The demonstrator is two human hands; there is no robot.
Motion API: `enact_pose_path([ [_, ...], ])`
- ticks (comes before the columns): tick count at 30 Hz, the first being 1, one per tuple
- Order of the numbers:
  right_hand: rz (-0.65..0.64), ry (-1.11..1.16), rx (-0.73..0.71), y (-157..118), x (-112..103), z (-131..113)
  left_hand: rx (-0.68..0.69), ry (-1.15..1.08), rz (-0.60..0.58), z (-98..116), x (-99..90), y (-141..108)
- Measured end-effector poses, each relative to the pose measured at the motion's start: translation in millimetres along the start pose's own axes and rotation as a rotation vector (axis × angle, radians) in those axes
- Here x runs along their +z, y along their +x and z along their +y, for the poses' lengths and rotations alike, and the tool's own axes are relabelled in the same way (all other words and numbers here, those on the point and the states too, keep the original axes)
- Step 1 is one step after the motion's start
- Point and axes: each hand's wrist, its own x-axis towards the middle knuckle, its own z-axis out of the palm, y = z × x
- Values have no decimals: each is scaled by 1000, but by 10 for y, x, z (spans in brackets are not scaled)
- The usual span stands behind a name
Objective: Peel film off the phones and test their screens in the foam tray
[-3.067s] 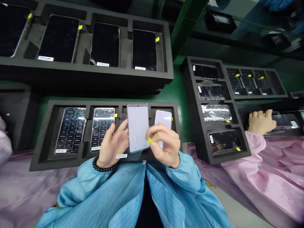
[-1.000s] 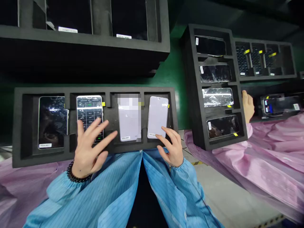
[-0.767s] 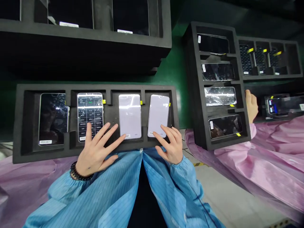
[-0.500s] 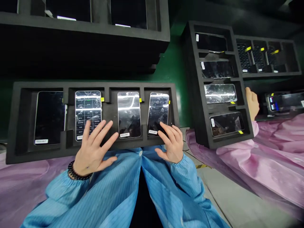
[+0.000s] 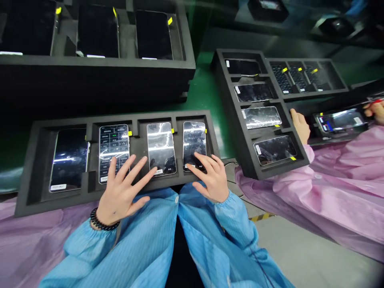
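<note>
Before me lies a black foam tray holding several smartphones, one to a compartment. My left hand is open, fingers spread, over the lower part of a phone with a lit grid screen and the tray's front edge. Right of that, a phone with a reflective screen sits close to my left fingertips. My right hand is open, its fingers reaching over the lower part of the rightmost phone; whether they press it I cannot tell. The leftmost phone is dark, with a white label at its bottom.
A stack of black trays with phones stands behind. To the right, another tray of phones leans towards a co-worker in pink, whose hand is at its edge. Further right are a divided tray and a loose phone.
The view has shifted, showing more of the back. The rightmost phone, tilted before, now sits straighter, and my right fingers are further left over it. Small text now shows on the two right phones.
</note>
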Motion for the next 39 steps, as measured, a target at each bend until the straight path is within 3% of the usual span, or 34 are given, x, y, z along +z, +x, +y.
enact_pose_path([
  [3,-7,16,13,1,0,1,5,28,-37,1,4,15],
  [9,146,34,-14,2,53,15,-13,-79,79,8,6,-3],
  [12,90,-14,-18,-4,38,15,-1,-39,80,2,11,1],
  [16,-33,-43,-6,-8,-5,4,39,51,-57,-13,18,20],
  [21,86,52,22,-10,8,-1,-6,-36,28,-6,18,13],
  [28,88,2,-1,5,13,-6,51,-13,87,-24,46,10],
  [33,-28,-52,-4,7,-26,-11,58,48,-3,-36,48,14],
  [39,85,29,11,-6,-10,5,83,33,97,-14,16,43],
])
